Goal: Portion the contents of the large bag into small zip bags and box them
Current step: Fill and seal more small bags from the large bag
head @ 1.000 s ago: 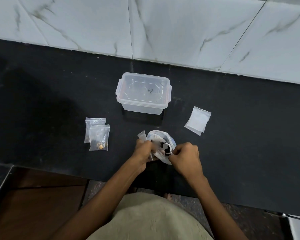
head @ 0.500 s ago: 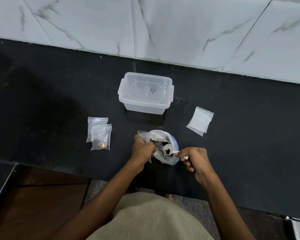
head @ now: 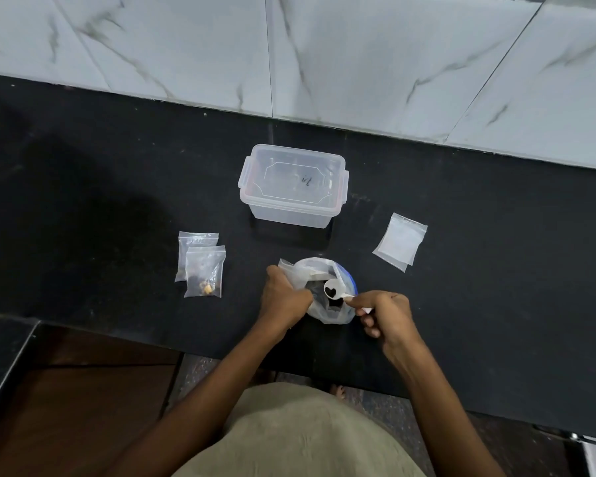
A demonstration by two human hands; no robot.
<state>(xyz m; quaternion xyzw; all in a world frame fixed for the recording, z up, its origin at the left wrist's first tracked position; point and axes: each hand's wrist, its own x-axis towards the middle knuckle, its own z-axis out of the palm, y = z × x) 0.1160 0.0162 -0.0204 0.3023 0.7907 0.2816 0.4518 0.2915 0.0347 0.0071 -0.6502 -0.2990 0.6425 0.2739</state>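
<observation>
Leftmost, two small zip bags are seen lying on the black countertop [head: 83, 201], one overlapping the other. The rear bag [head: 197, 249] looks nearly clear, while dark and yellowish bits are gathered at the bottom of the front bag [head: 205, 271]. At about three o'clock from them, the left hand [head: 283, 297] is curled around the gathered left edge of the large bag [head: 327, 290], whose mouth is held open and upward. Dark contents are visible inside it, though what they are cannot be told. Over the mouth a white spoon [head: 334, 290] is held level, a small dark portion resting in its bowl. Its handle is pinched in the right hand [head: 386, 315], just beside the bag at its four o'clock, the remaining fingers folded under.

At twelve o'clock from the large bag, a clear plastic box [head: 293, 187] stands with its lid on and side clips visible; a dark mark is seen on the lid, and nothing can be made out inside. At about two o'clock from the large bag, well apart, a stack of flat unfilled zip bags [head: 399, 241] is laid at a tilt.

The counter's near edge runs just below both hands, with a step down at lower left. The far edge is met by a marble-tiled wall [head: 358, 63]. Bare counter is left to the far left and far right.
</observation>
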